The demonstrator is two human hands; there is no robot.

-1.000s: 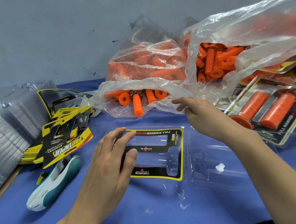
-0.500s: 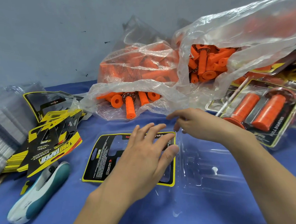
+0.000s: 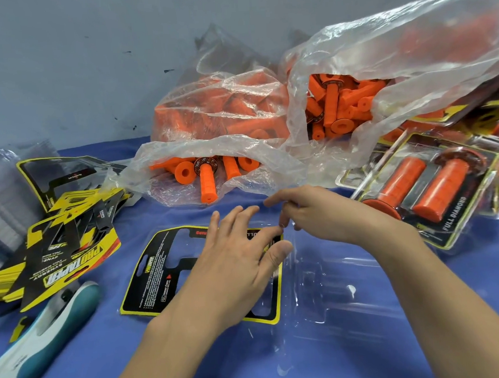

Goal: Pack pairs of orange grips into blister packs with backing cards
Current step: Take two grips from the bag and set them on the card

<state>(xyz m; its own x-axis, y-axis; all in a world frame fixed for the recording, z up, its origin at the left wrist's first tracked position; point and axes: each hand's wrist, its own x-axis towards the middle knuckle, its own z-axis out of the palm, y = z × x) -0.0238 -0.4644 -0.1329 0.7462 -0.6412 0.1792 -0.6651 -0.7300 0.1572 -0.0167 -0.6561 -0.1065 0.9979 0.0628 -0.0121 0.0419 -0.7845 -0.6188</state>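
Observation:
A clear blister pack (image 3: 345,294) lies open on the blue cloth. In its left half is a black and yellow backing card (image 3: 157,270). My left hand (image 3: 235,265) presses flat on that card with its fingers spread. My right hand (image 3: 325,213) is at the blister's far edge near the fold, index finger out and the other fingers curled down onto the plastic. Loose orange grips (image 3: 205,177) spill from a clear plastic bag just beyond both hands.
A second bag of orange grips (image 3: 336,104) sits at the back right. Finished packs (image 3: 426,184) pile up at the right. A heap of backing cards (image 3: 70,240), stacked empty blisters (image 3: 0,198) and a white and teal tool (image 3: 44,333) lie at the left.
My left hand slid right across the card and flattened on it. My right hand came down from the bag's mouth to the blister's far edge.

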